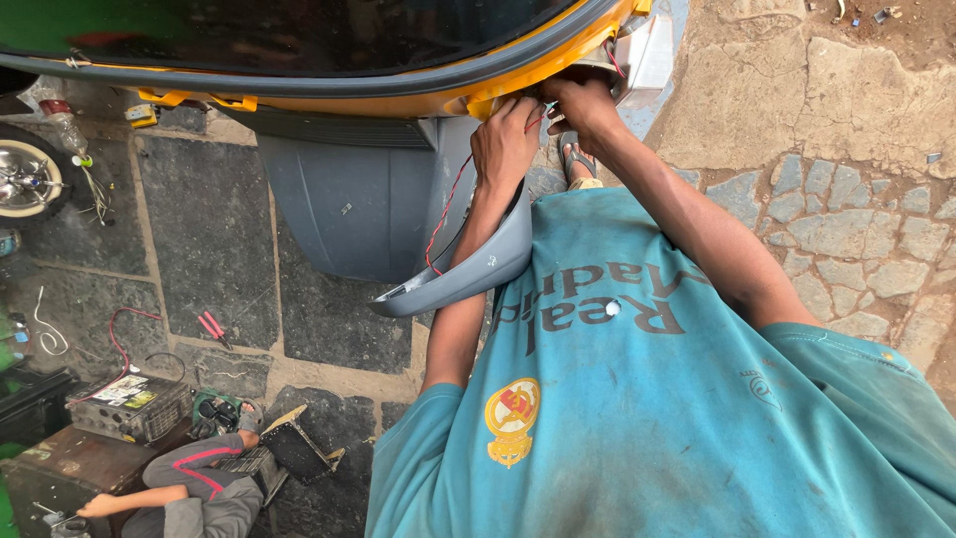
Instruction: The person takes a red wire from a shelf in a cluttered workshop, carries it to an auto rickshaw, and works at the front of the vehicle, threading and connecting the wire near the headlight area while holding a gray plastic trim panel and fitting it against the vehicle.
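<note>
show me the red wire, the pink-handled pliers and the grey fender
red wire (445,214), head view, mid-length of its hanging run
pink-handled pliers (212,327), head view, on the handles
grey fender (468,274), head view, curved outer edge

Fingertips of left hand (505,144) & right hand (583,105) tucked under the yellow body edge (518,88), so grip can't be told. Red wire (445,211) top end lost between the hands. Wheel (22,179) cut by left edge. Seated person (194,488) cut by bottom edge, only legs & an arm show. Pink-handled pliers (211,326) too small to make out.
</note>
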Available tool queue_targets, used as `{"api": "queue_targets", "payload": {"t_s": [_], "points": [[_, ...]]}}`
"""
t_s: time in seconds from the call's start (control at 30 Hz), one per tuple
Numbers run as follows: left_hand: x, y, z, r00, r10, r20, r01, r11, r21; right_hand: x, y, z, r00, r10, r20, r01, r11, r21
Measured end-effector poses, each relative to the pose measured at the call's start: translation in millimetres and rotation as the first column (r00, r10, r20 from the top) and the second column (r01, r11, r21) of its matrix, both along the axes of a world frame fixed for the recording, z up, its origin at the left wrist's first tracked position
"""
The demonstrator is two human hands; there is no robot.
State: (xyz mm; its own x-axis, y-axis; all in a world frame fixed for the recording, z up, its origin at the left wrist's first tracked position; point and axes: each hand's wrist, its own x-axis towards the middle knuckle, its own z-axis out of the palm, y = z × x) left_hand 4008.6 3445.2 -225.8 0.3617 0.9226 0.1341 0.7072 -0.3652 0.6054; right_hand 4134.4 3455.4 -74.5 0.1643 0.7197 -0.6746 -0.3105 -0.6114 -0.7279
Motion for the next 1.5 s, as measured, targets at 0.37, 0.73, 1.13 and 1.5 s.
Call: {"api": "queue_targets", "payload": {"t_s": [0.37, 0.73, 1.13, 1.5], "points": [[-1, -2, 5, 0.991, 0.123, 0.047, -0.116, 0.985, -0.129, 4, -4, -3, 0.992, 0.107, -0.062, -0.094, 0.979, 0.180], [-1, 0, 0, 0.907, 0.252, 0.337, -0.096, 0.903, -0.419, 10, -7, -10, 0.977, 0.089, -0.192, -0.058, 0.986, 0.157], [0, 4, 3, 0.925, 0.172, 0.339, -0.051, 0.940, -0.338, 13, -7, -4, 0.917, -0.020, -0.398, 0.071, 0.991, 0.116], [0, 7, 0, 0.873, 0.222, 0.434, -0.046, 0.924, -0.379, 11, -5, -11, 0.957, 0.285, -0.058, -0.257, 0.921, 0.291]]}}
